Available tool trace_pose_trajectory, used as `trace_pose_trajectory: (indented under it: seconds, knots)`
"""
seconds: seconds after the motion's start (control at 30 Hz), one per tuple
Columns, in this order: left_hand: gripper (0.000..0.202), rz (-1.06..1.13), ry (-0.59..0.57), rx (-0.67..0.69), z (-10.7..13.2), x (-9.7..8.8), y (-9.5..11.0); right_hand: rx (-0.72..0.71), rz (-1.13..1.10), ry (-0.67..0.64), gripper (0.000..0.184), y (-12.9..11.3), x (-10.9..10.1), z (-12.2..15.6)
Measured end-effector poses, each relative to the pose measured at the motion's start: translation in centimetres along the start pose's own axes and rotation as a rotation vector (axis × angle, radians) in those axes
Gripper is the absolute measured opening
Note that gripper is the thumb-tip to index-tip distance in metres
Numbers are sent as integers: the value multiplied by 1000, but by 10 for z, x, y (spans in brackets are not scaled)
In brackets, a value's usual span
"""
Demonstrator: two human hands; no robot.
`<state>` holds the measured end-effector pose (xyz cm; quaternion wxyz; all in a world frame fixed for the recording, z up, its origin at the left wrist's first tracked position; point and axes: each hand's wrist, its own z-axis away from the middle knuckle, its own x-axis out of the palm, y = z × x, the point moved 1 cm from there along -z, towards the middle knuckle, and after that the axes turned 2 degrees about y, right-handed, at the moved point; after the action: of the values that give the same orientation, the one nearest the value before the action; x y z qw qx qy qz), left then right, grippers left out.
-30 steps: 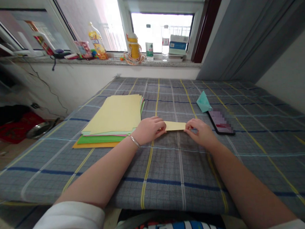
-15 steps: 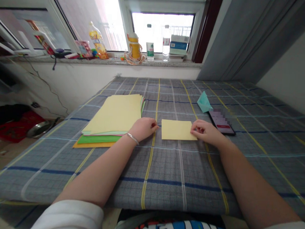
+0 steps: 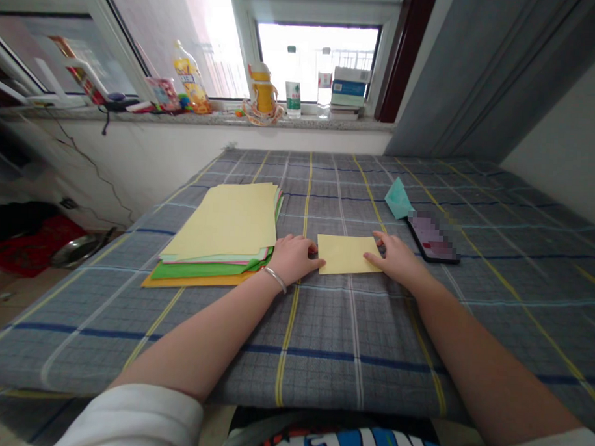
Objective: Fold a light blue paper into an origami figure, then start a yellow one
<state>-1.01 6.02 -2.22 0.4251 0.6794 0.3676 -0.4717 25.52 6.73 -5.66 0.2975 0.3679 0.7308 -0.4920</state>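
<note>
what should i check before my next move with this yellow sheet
yellow sheet lying flat on the checked cloth: ok
sheet apart from the coloured paper stack: ok
sheet apart from the phone: ok
left hand touching the sheet's left edge: cannot tell
right hand with fingertips at the sheet's right edge: ok
creases in the sheet: cannot tell

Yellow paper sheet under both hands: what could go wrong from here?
The yellow paper sheet could slide on the plaid cloth. The left hand sits beside the coloured paper stack and might drag its edge. The right hand is close to the smartphone, which could get knocked.
</note>
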Motion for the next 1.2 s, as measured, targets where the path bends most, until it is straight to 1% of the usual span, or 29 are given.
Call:
trace_pose_trajectory:
  seconds: [0.07,0.13,0.17,0.2,0.27,0.33,0.37,0.4,0.47,0.53,0.6,0.67,0.73,0.8,0.9,1.07,1.13,1.2]
  knots:
    - [24,77,-25,-44,-3,3,-3,91,-163,-29,62,4,2,-3]
    - [15,164,-40,-82,-6,5,-7,159,-344,-14,65,8,4,-6]
    - [12,216,-32,-93,-7,4,-8,168,-424,5,64,9,5,-7]
    - [9,272,-8,-93,-8,3,-8,161,-491,27,62,9,6,-8]
    - [6,382,99,-55,-7,-2,-8,128,-575,71,58,8,5,-11]
    - [3,456,238,54,-5,-10,-5,102,-599,126,49,5,1,-12]
    - [1,471,302,136,-3,-15,-3,84,-585,162,42,3,-2,-12]
    - [2,472,334,245,-1,-19,0,59,-548,206,34,1,-6,-11]
    - [5,419,322,476,3,-27,6,-13,-429,298,22,-2,-14,-9]
    - [10,304,268,627,7,-31,10,-80,-312,336,21,-3,-19,-8]
    - [14,189,200,707,9,-30,12,-114,-241,279,24,-2,-19,-7]
    - [16,90,113,755,9,-27,12,-117,-215,158,28,0,-16,-7]
    - [16,11,21,768,9,-22,12,-109,-228,34,32,3,-10,-8]
    - [16,-39,-42,727,10,-17,11,-114,-251,-36,39,4,-7,-8]
    - [13,-64,-65,643,10,-11,10,-139,-250,-58,52,5,-5,-7]
    - [12,-49,-92,561,6,-7,4,-135,-282,-120,66,8,-4,-6]
    - [14,-26,-105,550,5,-8,2,-97,-319,-132,67,10,-3,-6]
    - [13,-12,-121,555,4,-11,1,-25,-358,-114,64,13,-1,-7]
